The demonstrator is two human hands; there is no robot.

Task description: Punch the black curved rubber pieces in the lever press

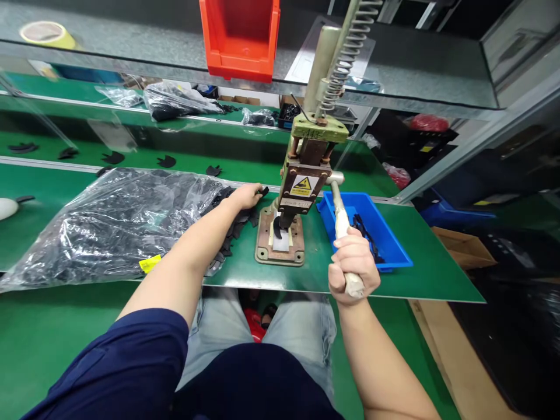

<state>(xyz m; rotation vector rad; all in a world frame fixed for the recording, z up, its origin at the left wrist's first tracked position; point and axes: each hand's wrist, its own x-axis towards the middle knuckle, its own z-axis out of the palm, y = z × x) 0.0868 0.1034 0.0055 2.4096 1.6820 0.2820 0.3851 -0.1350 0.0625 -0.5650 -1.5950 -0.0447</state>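
Close to the front edge of the green desk (pixel 437 274), your right hand (pixel 354 265) was wrapped firmly around the lever (pixel 340 217) of the press (pixel 301 169). On the left side of the desk lay a clear plastic bag (pixel 131 221) with many black parts, and its yellow label (pixel 150 263) was near the front edge. In the middle, 1 curved black part (pixel 277 227) rested on the press base (pixel 265 240). To the right, the blue bin (pixel 391 236) held other dark pieces (pixel 365 230). Nearer the back edge, your left hand (pixel 245 196) had its fingers narrow, pinching 1 small black piece (pixel 265 191). Beyond this edge, a green surface (pixel 192 153) carried a row of dark shapes (pixel 167 161). Higher, the gray shelf (pixel 140 41) supported a red bin (pixel 240 65).
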